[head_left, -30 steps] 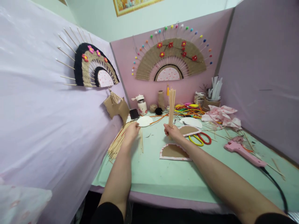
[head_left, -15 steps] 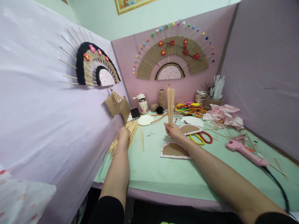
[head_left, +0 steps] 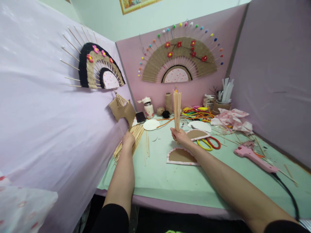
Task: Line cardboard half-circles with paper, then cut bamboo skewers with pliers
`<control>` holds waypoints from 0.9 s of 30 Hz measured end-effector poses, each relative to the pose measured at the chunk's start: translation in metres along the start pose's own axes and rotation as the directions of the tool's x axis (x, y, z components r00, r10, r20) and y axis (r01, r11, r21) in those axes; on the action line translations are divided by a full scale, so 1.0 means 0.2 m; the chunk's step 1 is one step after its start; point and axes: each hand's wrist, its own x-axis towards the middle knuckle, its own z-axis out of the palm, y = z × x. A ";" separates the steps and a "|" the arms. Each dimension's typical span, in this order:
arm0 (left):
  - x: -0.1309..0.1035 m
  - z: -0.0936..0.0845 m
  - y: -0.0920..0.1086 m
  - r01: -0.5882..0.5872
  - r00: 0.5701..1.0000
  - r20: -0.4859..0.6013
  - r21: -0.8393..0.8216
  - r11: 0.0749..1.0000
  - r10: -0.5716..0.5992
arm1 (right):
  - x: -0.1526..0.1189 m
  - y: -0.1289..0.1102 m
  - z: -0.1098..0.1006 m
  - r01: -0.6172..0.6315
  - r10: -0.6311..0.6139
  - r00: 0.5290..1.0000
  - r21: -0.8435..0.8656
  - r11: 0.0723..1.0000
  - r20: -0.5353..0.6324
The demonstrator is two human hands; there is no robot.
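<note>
At left, our left hand [head_left: 128,139] rests on a fanned pile of smooth, thin wooden sticks [head_left: 137,133], too many to count; its fingers are hidden, so we cannot tell how far they open or whether they grip any. Right of it, our right hand [head_left: 179,136] is closed around one upright stick bundle [head_left: 177,108]. Just beside it lie two half-round cardboard pieces [head_left: 180,156] edged in pink-dotted material, one near, one farther. At right, we have one pink plastic glue gun [head_left: 256,159].
</note>
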 end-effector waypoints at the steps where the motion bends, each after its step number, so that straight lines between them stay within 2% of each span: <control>1: -0.01 -0.01 0.00 0.004 1.000 -0.006 -0.005 1.000 -0.004 | 0.00 0.00 0.00 0.003 -0.003 1.000 0.001 1.000 0.001; 8: -0.10 -0.09 0.05 0.008 0.991 -0.134 -0.074 0.997 -0.018 | 0.01 0.01 0.00 -0.006 0.006 1.000 0.006 1.000 0.004; 10: -0.14 -0.12 0.09 -0.078 0.978 -0.202 -0.135 0.988 0.049 | 0.02 0.02 -0.01 -0.011 0.011 1.000 0.008 1.000 0.006; 11: -0.16 -0.14 0.12 -0.161 0.962 -0.250 -0.213 0.964 0.106 | 0.02 0.03 -0.01 -0.012 0.012 1.000 0.005 1.000 0.009; 13: -0.21 -0.16 0.19 -0.358 0.917 -0.323 -0.410 0.839 0.233 | 0.04 0.05 -0.01 -0.006 0.006 1.000 -0.011 1.000 0.007; 15: -0.26 -0.17 0.26 -0.482 0.875 -0.325 -0.634 0.604 0.358 | 0.04 0.06 -0.01 0.009 -0.010 1.000 -0.039 0.999 -0.016; 16: -0.29 -0.17 0.30 -0.468 0.867 -0.291 -0.757 0.457 0.405 | 0.04 0.06 -0.01 0.015 -0.017 0.999 -0.050 0.999 -0.036; 18: -0.36 -0.16 0.36 -0.325 0.833 -0.174 -0.922 0.211 0.525 | 0.03 0.05 -0.01 0.026 -0.030 0.996 -0.049 0.998 -0.083; 20: -0.42 -0.14 0.41 -0.134 0.771 -0.052 -0.988 0.081 0.635 | 0.02 0.02 0.00 0.041 -0.042 0.993 -0.013 0.999 -0.113; 23: -0.50 -0.11 0.46 0.080 0.683 0.084 -0.996 0.040 0.726 | 0.00 -0.03 0.00 0.085 -0.077 0.989 0.054 0.995 -0.127; 27: -0.54 -0.06 0.49 0.181 0.619 0.169 -0.981 0.070 0.767 | -0.01 -0.07 0.00 0.139 -0.120 0.976 0.095 0.986 -0.180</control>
